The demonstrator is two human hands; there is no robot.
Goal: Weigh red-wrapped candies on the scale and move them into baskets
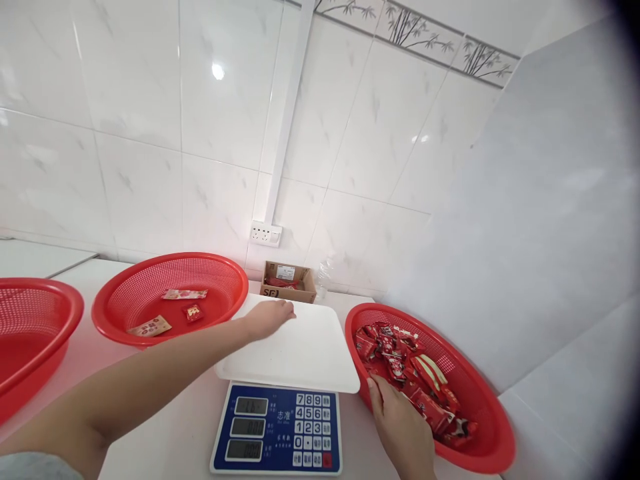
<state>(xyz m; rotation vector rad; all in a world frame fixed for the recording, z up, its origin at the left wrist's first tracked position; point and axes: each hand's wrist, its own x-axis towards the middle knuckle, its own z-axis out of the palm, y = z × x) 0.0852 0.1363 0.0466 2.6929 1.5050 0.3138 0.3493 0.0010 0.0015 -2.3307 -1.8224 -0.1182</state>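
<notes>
Three red baskets stand on a white table (pixel 160 420) around a digital scale (pixel 277 430): a left-edge basket (pixel 47 373), a middle basket (pixel 231 285) holding three small packets (pixel 150 327), and a right-hand basket (pixel 473 383) with a loose heap of red packets (pixel 433 410). The left hand (pixel 270 319) lies over the far part of the scale's white pan (pixel 300 353), fingers a little bent and nothing visible in them; their undersides are hidden, so I cannot tell whether they press on the pan or grip anything. The right hand (pixel 400 420) appears to clasp the near rim of the right-hand basket, thumb along the rim, the other fingers mostly out of sight.

The step in hand looks like handling the loaded basket beside the bare pan, with the left hand perhaps steadying the scale. As I judge it, shifting the basket calls for a firm hold on the rim and a level lift, since the packets lie loose; using the scale calls for a pan free of the hand.

On the blue panel, 志准 is legible beside a keypad with digits 0 to 9 and a red corner key. The lower two displays seem to show zeros; the top one is too faint. Behind, a carton (pixel 309 288) bears "SF"; its white label (pixel 286 272) and the packets' print are too small to read.
</notes>
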